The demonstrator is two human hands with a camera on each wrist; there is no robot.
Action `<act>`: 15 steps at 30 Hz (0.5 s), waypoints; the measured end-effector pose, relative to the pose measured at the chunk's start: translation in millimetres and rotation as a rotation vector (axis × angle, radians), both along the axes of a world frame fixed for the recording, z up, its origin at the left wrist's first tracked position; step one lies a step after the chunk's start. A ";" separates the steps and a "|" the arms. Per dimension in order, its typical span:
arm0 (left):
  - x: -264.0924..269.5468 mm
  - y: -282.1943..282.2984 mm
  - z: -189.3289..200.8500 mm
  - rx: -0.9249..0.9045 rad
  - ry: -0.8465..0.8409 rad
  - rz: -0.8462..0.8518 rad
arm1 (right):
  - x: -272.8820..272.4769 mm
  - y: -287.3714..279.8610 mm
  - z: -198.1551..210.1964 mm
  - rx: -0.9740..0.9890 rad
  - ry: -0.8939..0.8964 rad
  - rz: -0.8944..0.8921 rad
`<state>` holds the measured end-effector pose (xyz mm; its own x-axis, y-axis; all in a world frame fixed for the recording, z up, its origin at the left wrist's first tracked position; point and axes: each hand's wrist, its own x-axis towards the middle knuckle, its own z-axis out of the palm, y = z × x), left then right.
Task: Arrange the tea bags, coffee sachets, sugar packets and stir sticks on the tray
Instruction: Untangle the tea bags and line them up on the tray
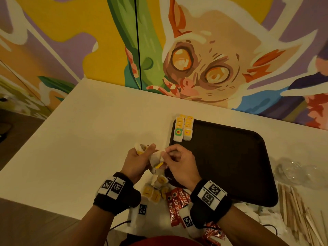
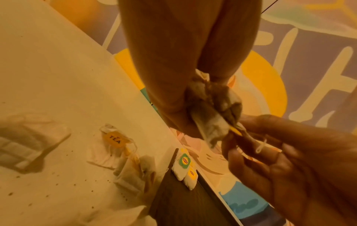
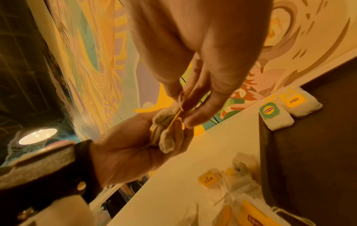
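Observation:
Both hands meet above the table's near middle, just left of the dark tray [image 1: 230, 157]. My left hand [image 1: 140, 157] grips a small bunch of tea bags [image 1: 156, 157], seen crumpled in the left wrist view [image 2: 212, 116]. My right hand [image 1: 177, 155] pinches the string and yellow tag of one of those tea bags [image 3: 166, 130]. Two rows of tea bags [image 1: 182, 128] with yellow and green labels lie along the tray's far left corner. Loose tea bags [image 1: 156, 189] lie on the table under my wrists, next to red coffee sachets [image 1: 175, 203].
Wooden stir sticks [image 1: 298, 210] lie in a pile at the right of the tray. Crumpled clear plastic [image 1: 291, 171] sits beyond them. A painted wall [image 1: 195, 50] borders the white table [image 1: 88, 130] at the back. More red sachets [image 1: 213, 233] hang at the near edge.

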<state>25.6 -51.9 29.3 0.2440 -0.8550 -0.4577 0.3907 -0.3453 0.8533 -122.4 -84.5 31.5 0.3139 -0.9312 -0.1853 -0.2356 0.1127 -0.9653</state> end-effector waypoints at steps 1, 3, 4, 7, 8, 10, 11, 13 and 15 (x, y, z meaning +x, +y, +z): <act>1.3 -0.1 -0.5 0.006 0.004 0.014 | -0.7 -1.8 -1.1 0.005 0.009 -0.004; 3.8 -0.7 -2.3 0.011 0.024 0.062 | -2.0 -6.0 -1.8 0.003 0.030 -0.010; 5.4 -1.0 -3.4 0.011 0.036 0.095 | -2.5 -8.1 -1.2 0.004 0.031 -0.018; 9.3 -2.5 -5.9 0.036 0.107 0.195 | -3.3 -12.0 5.9 0.074 -0.084 -0.046; 10.2 -3.4 -6.6 0.045 0.152 0.218 | -3.6 -13.0 9.0 0.091 -0.126 -0.054; 12.2 -5.4 -7.7 0.061 0.263 0.247 | -4.2 -14.6 15.0 0.095 -0.167 -0.065; 13.3 -6.4 -7.3 0.061 0.316 0.243 | -5.0 -15.6 16.7 0.095 -0.179 -0.067; 16.3 -7.7 -6.4 0.046 0.379 0.218 | -6.8 -17.8 19.0 0.103 -0.185 -0.056; 19.4 -7.8 -3.8 0.040 0.306 0.168 | -9.5 -19.4 21.1 0.100 -0.160 -0.034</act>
